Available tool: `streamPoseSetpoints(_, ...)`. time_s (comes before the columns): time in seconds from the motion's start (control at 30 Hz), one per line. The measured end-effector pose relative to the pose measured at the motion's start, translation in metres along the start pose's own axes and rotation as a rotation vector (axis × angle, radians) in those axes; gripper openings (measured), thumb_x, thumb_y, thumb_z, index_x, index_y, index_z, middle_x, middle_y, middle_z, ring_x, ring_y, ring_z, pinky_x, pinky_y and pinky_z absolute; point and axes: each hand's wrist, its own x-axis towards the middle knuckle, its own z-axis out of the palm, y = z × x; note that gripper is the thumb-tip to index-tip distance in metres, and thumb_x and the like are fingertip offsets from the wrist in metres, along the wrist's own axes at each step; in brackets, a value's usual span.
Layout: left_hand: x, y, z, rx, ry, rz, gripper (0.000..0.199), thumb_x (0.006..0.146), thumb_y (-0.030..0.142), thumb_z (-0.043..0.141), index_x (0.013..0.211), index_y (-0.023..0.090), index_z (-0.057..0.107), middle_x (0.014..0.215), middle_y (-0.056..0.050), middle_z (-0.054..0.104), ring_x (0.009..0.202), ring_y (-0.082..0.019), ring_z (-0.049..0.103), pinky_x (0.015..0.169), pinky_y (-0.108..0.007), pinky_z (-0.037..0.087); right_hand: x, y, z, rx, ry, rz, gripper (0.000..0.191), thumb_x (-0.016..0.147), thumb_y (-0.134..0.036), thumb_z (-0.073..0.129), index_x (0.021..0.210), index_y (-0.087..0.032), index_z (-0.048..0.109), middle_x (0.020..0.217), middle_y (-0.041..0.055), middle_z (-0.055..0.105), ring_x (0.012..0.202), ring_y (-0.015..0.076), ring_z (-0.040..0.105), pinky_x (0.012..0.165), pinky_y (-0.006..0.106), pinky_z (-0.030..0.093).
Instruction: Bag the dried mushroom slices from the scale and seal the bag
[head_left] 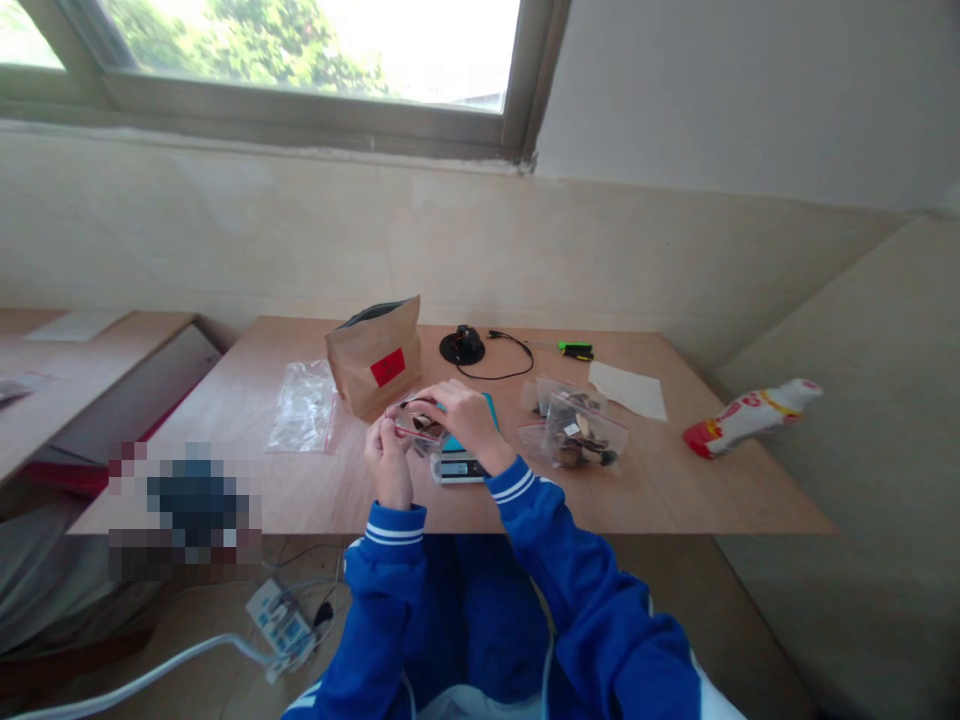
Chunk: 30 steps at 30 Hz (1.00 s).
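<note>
The left hand (388, 462) pinches the red-striped edge of one small clear bag (422, 424). The right hand (466, 420) has bent fingers at its top; I cannot tell if they grip anything. The bag is just above one scale (463, 471). There is one brown paper bag (369, 365), one flat bag (301, 410), one bottle (750, 416) and at least two filled bags (583, 430). The table's (660, 490) front edge is near the scale. Bare wood shows between the filled bags and the bottle.
</note>
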Motion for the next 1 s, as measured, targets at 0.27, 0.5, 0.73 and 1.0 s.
streamPoseSetpoints(0.27, -0.01, 0.013, 0.005, -0.204, 0.059, -0.038, 0.036, 0.084, 0.041, 0.05, 0.102, 0.014, 0.066, 0.111, -0.01, 0.065, 0.102, -0.02, 0.062, 0.076, -0.028, 0.054, -0.042, -0.002, -0.019, 0.363, 0.038, 0.243, 0.052, 0.093, -0.048, 0.044, 0.137, -0.021, 0.043, 0.132, 0.0119, 0.051, 0.123, 0.0214, 0.049, 0.103, 0.039, 0.041)
streamPoseSetpoints(0.5, -0.033, 0.019, 0.014, -0.225, -0.123, 0.076, 0.04, 0.088, 0.043, 0.045, 0.117, 0.02, 0.061, 0.132, -0.009, 0.056, 0.124, -0.025, 0.051, 0.098, -0.038, 0.046, -0.076, -0.023, 0.012, 0.616, 0.156, 0.492, 0.075, 0.083, -0.054, 0.058, 0.144, -0.019, 0.032, 0.143, 0.0142, 0.043, 0.131, 0.026, 0.044, 0.108, 0.042, 0.038)
streamPoseSetpoints(0.73, -0.025, 0.017, -0.007, 0.038, -0.216, 0.287, 0.026, 0.085, 0.042, 0.052, 0.075, 0.019, 0.057, 0.127, -0.009, 0.058, 0.121, -0.025, 0.051, 0.104, -0.043, 0.036, -0.089, -0.029, 0.002, 0.779, 0.279, 0.454, 0.038, 0.094, -0.045, 0.042, 0.118, -0.023, 0.062, 0.123, 0.0077, 0.063, 0.119, 0.022, 0.056, 0.103, 0.038, 0.043)
streamPoseSetpoints(1.0, -0.01, 0.005, -0.017, -0.029, -0.331, 0.008, 0.04, 0.077, 0.047, 0.065, 0.104, 0.017, 0.066, 0.104, -0.008, 0.068, 0.097, -0.019, 0.062, 0.089, -0.031, 0.046, -0.103, -0.02, -0.025, 0.804, 0.254, 0.458, 0.03, 0.092, -0.044, 0.049, 0.106, -0.024, 0.065, 0.111, 0.0056, 0.07, 0.108, 0.0214, 0.063, 0.097, 0.036, 0.048)
